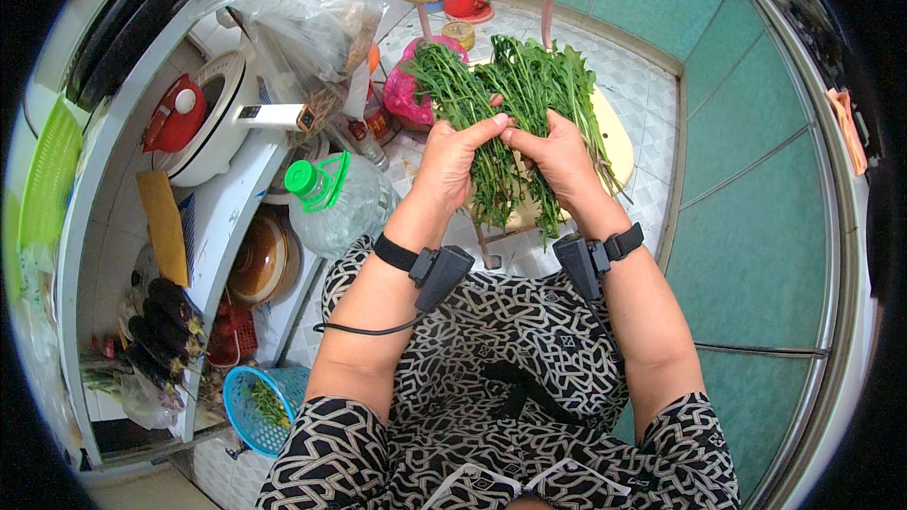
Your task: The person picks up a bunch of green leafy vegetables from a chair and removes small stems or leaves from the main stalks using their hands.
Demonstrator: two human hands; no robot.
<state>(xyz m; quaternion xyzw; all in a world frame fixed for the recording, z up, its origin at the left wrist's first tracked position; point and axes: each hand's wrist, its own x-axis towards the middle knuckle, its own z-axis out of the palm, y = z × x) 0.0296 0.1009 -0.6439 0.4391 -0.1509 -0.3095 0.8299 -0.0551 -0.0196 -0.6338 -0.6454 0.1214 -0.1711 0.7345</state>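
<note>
Two loose bunches of long, toothed leafy greens [542,78] spread above the cream seat of a chair [615,138]. My left hand [453,156] grips the stems of the left bunch [453,78], its thumb pointing inward. Across from it, my right hand [563,156] is closed around stems too, and the two thumb tips nearly meet between the bunches. Stem ends and smaller leaves hang down below both hands toward my lap. Most of the fingers are hidden behind the greens. Each wrist wears a black strap with a dark device.
A large clear plastic bottle [344,209] with a green cap stands left of my arm. Behind it are shelves [237,177] with a white electric pot [212,149] and eggplants [152,333]. A blue basket [258,435] holds green scraps. Teal cabinet doors [751,248] line the right.
</note>
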